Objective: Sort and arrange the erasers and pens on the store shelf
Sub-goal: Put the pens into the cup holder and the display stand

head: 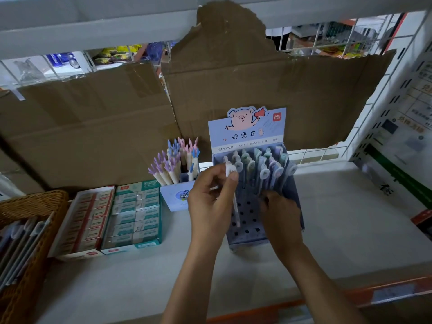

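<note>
One white gel pen (235, 206) hangs pinched near its cap in the left hand (210, 202) over the holed tray of the pig-print display box (251, 232) on the shelf (350, 206), the right hand (280, 213) sits among the racked pens (264, 170), grip not discernible, and a missed hole could topple those loosely leaning neighbours.

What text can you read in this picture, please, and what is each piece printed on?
"deli": red logo on the header card of the pen display.
"妙语连": middle of that card.
"A532", "0.35mm": white strip along its foot.
Eraser boxes and the posters at right: too blurred to read.
</note>
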Tool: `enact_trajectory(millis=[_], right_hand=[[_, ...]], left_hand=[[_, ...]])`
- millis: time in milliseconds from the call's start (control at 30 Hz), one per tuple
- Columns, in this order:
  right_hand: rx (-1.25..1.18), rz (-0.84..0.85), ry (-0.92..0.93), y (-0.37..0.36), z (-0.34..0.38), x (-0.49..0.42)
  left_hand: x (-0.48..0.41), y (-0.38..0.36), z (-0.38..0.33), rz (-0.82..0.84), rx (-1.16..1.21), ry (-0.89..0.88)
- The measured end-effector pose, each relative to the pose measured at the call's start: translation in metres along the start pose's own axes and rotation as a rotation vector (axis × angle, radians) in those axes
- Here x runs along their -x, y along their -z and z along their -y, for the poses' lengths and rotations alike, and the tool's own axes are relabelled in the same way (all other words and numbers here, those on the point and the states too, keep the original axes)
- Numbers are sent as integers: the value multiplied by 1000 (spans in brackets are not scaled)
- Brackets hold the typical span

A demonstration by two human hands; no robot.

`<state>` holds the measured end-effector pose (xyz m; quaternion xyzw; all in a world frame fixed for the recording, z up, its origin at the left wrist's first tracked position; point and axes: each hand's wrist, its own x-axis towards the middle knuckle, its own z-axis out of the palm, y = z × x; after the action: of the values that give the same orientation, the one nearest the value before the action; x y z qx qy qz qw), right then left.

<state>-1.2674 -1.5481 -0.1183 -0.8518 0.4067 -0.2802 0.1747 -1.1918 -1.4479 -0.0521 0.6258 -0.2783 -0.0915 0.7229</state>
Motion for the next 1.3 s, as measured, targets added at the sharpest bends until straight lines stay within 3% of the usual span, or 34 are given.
enact_trajectory(millis=[133, 267, 333, 433, 500, 567, 633, 900, 1300], right_hand=[[-204, -41, 19, 20, 10, 19], [-459, 173, 192, 39, 26, 14], [-494, 168, 226, 39, 28, 9], [-382, -23, 201, 41, 19, 0], [-279, -127, 187, 41, 11, -6], [-239, -142, 172, 36, 6, -10], [-194, -124, 158, 27, 4, -10], [-240, -82, 119, 16, 5, -15], [-49, 133, 109, -6, 9, -11]], left_hand=[[0, 4, -1, -37, 6, -45], [2, 3, -7, 35, 8, -92], [3, 2, -9, 73, 33, -81], [5, 5, -4, 73, -65, -57], [3, 12, 9, 1, -371, -30], [4, 17, 22, -18, -651, 62], [8, 16, 30, 8, -765, 134], [13, 13, 41, -36, -759, 148], [18, 15, 43, -67, -793, 149]])
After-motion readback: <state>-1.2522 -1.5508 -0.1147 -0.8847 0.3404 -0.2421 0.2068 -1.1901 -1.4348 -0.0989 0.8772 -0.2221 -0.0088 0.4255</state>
